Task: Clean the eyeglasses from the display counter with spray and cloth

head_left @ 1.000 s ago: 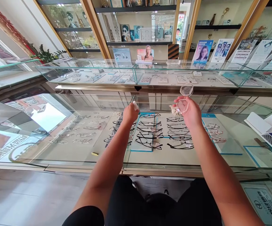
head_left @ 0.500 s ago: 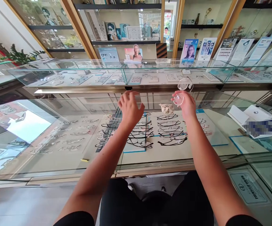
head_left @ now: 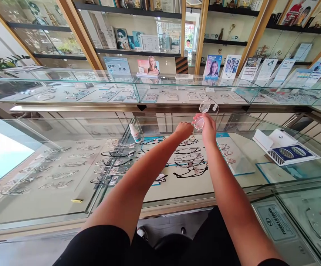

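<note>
A pair of clear-rimmed eyeglasses (head_left: 205, 106) is raised above the glass counter, one lens above the other, with a small white tag on a temple. My right hand (head_left: 209, 127) is closed on it near the lower lens. My left hand (head_left: 184, 129) is beside it, fingers curled down over the spot of the crumpled beige cloth (head_left: 192, 136); only a scrap of cloth shows. A white spray bottle (head_left: 134, 133) stands to the left. Rows of dark-framed eyeglasses (head_left: 191, 171) lie below my hands, partly hidden by my left forearm.
An open white box (head_left: 286, 147) with a blue patterned insert lies at the right. A yellow piece (head_left: 76, 201) is at the front left. Behind runs a second glass display case (head_left: 160, 96) with eyewear, small posters and shelves beyond.
My left hand has moved right and down, from open and spread to closed over the cloth, uncovering the spray bottle. My right hand still holds the eyeglasses. The view has shifted right.
</note>
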### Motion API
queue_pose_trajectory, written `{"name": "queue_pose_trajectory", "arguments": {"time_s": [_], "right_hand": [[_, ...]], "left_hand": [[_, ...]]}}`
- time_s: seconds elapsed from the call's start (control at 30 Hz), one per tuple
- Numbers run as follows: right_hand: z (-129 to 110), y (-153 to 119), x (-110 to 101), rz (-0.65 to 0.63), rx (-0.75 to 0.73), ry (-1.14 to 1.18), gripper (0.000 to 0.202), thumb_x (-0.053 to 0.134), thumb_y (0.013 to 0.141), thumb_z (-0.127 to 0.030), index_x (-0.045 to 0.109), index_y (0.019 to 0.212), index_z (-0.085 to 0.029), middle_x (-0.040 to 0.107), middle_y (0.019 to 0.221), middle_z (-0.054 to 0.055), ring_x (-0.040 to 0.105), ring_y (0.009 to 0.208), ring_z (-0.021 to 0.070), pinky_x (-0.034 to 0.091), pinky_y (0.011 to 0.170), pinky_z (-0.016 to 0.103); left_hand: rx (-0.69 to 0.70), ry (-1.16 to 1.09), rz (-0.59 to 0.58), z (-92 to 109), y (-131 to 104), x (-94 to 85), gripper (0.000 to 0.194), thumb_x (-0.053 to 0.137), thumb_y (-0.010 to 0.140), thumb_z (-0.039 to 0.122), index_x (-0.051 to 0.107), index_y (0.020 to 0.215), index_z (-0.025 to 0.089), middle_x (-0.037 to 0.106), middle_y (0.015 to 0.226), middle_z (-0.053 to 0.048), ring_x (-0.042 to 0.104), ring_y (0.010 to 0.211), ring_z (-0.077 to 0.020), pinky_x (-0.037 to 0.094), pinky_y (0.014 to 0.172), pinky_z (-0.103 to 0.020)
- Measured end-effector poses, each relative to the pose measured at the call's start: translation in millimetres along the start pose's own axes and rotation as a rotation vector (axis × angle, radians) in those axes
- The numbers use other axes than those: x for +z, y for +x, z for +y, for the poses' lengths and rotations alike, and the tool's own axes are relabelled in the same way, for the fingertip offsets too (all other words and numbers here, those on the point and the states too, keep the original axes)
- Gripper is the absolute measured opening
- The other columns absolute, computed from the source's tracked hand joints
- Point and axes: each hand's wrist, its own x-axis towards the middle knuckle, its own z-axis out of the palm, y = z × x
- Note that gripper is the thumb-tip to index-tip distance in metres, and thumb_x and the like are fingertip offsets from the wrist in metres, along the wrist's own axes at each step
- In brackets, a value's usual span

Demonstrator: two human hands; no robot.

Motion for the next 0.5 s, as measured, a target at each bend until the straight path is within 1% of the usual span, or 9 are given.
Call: {"name": "queue_pose_trajectory", "arguments": {"time_s": [0.03, 0.1, 0.17, 0.2, 0.27, 0.33, 0.4, 0.5], "right_hand": [[-1, -1, 1, -0.002, 0.003, -0.004, 0.046, 0.068, 0.096, -0.07, 0.076, 0.096, -0.024, 0.083, 0.096, 0.005, 0.079, 0.077, 0.0195, 0.049, 0.061, 0.029], [-2, -1, 2, -0.013, 0.011, -0.012, 0.048, 0.066, 0.097, -0.071, 0.076, 0.097, -0.025, 0.083, 0.097, 0.005, 0.079, 0.079, 0.02, 0.048, 0.059, 0.029], [-4, -2, 3, -0.029, 0.01, -0.01, 0.049, 0.066, 0.097, -0.073, 0.076, 0.098, -0.025, 0.083, 0.097, 0.005, 0.08, 0.081, 0.0207, 0.049, 0.059, 0.029], [-5, -3, 4, -0.038, 0.007, -0.005, 0.049, 0.066, 0.097, -0.073, 0.076, 0.097, -0.026, 0.083, 0.097, 0.005, 0.08, 0.081, 0.021, 0.05, 0.061, 0.03], [-6, -5, 6, -0.055, 0.002, 0.005, 0.049, 0.067, 0.096, -0.074, 0.077, 0.096, -0.026, 0.083, 0.096, 0.004, 0.079, 0.081, 0.0215, 0.052, 0.064, 0.031], [-7, -7, 8, -0.07, 0.004, 0.007, 0.05, 0.067, 0.096, -0.075, 0.077, 0.095, -0.027, 0.083, 0.096, 0.004, 0.078, 0.08, 0.0213, 0.052, 0.064, 0.031], [-8, -11, 11, -0.079, 0.006, 0.003, 0.051, 0.066, 0.096, -0.076, 0.078, 0.095, -0.027, 0.082, 0.097, 0.004, 0.078, 0.08, 0.0204, 0.05, 0.061, 0.03], [-10, -16, 17, -0.082, 0.004, 0.003, 0.049, 0.066, 0.096, -0.074, 0.078, 0.093, -0.026, 0.082, 0.099, 0.004, 0.078, 0.08, 0.0189, 0.046, 0.057, 0.028]], "left_hand": [[-0.027, -0.047, 0.025, -2, 3, -0.6, 0.014, 0.076, 0.09, 0.015, 0.078, 0.103, 0.018, 0.081, 0.12, -0.017, 0.073, 0.127, -0.037, 0.049, 0.114, -0.047], [-0.09, -0.154, 0.094, -10, 8, -7.2, 0.017, 0.07, 0.098, 0.021, 0.074, 0.113, 0.017, 0.081, 0.114, -0.019, 0.075, 0.117, -0.0378, 0.052, 0.105, -0.048], [-0.159, -0.278, 0.181, -22, 11, -19.9, 0.021, 0.063, 0.104, 0.027, 0.069, 0.121, 0.017, 0.079, 0.111, -0.019, 0.075, 0.109, -0.0362, 0.054, 0.098, -0.047], [-0.19, -0.348, 0.227, -28, 11, -28.0, 0.021, 0.059, 0.107, 0.03, 0.067, 0.122, 0.018, 0.079, 0.111, -0.018, 0.075, 0.105, -0.0342, 0.054, 0.095, -0.046], [-0.248, -0.495, 0.309, -42, 8, -45.7, 0.02, 0.054, 0.109, 0.034, 0.064, 0.116, 0.02, 0.077, 0.108, -0.016, 0.073, 0.097, -0.0295, 0.055, 0.088, -0.042], [-0.287, -0.638, 0.373, -56, 2, -63.8, 0.018, 0.055, 0.108, 0.038, 0.063, 0.106, 0.022, 0.075, 0.1, -0.013, 0.071, 0.087, -0.0257, 0.056, 0.083, -0.041], [-0.294, -0.769, 0.409, -67, -9, -80.7, 0.02, 0.059, 0.105, 0.042, 0.06, 0.097, 0.024, 0.071, 0.089, -0.009, 0.068, 0.08, -0.0236, 0.057, 0.078, -0.041], [-0.26, -0.915, 0.456, -81, -33, -101.8, 0.031, 0.064, 0.101, 0.053, 0.06, 0.088, 0.025, 0.066, 0.077, -0.007, 0.067, 0.077, -0.0233, 0.06, 0.076, -0.042]]}}
